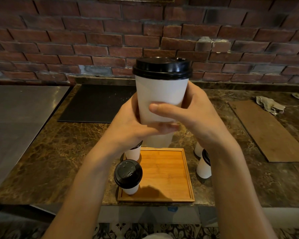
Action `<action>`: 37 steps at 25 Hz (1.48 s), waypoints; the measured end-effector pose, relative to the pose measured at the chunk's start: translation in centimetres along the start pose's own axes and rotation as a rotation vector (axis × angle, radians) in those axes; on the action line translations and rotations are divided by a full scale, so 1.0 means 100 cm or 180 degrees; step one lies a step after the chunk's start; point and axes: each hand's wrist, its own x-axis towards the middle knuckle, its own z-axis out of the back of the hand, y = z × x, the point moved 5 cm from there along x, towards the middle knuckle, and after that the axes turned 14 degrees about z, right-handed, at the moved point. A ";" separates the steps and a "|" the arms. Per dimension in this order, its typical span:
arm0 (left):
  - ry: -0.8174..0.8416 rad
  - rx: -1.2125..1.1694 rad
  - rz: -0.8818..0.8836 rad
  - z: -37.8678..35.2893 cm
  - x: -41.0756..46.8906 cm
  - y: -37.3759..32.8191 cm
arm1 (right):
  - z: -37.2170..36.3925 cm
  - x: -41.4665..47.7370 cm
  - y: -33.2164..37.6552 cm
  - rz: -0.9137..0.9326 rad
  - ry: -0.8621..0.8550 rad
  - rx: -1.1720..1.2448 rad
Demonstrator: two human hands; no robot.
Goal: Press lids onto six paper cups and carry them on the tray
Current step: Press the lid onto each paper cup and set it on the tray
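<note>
I hold a white paper cup [160, 94] upright above the counter, a black lid [162, 68] seated on its rim. My left hand [128, 125] wraps its lower left side and my right hand [193, 116] grips it from the right, thumb across the front. Below lies a wooden tray [169, 175]. A lidded cup [129, 176] stands at the tray's front left corner. Another lidded cup [134, 152] stands at its back left, partly hidden by my left wrist. Right of the tray, on the counter, a lidded cup [204, 167] and another cup [198, 149] show behind my right forearm.
The brown marble counter [62, 152] runs to a brick wall. A black mat [97, 102] lies at the back, a steel surface [19, 118] on the left, and a wooden board [269, 130] with a crumpled rag [269, 104] on the right.
</note>
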 end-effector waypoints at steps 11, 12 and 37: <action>-0.0471 0.0058 -0.0009 -0.001 0.001 0.001 | -0.011 -0.002 -0.003 -0.0193 -0.0637 -0.0743; -0.0463 0.0080 -0.0002 -0.001 0.001 0.001 | -0.010 -0.002 -0.002 -0.0185 -0.0625 -0.0678; 0.0774 -0.0307 -0.0030 -0.001 -0.004 -0.004 | -0.001 0.000 0.007 0.0001 0.0246 0.0616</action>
